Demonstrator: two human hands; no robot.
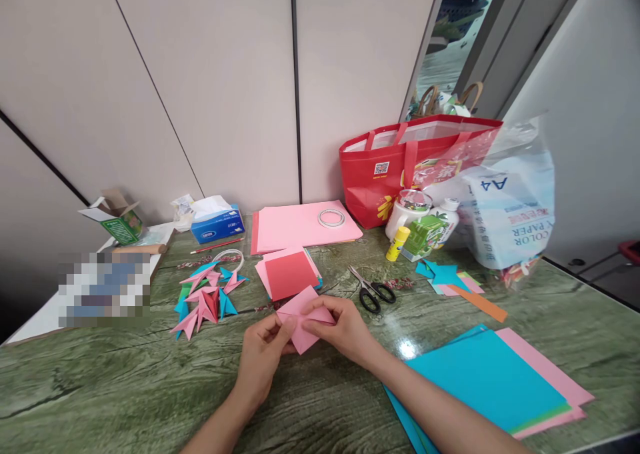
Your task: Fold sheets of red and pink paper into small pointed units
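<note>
A partly folded pink paper square [303,315] is held just above the green table [100,387] near its middle. My left hand [263,354] pinches its left side, fingers closed on the fold. From the right, my right hand [343,331] grips its right edge. A stack of small red and pink squares [289,274] lies just behind the hands. To the left lie several folded pink, red and blue paper points [205,297].
Black-handled scissors [373,291] lie right of the hands. Large blue and pink sheets [493,377] sit at the front right, big pink sheets [300,226] with a tape roll [331,218] at the back. A red bag [400,167], glue stick [397,244], tissue box [217,224] and plastic bag [505,207] line the wall.
</note>
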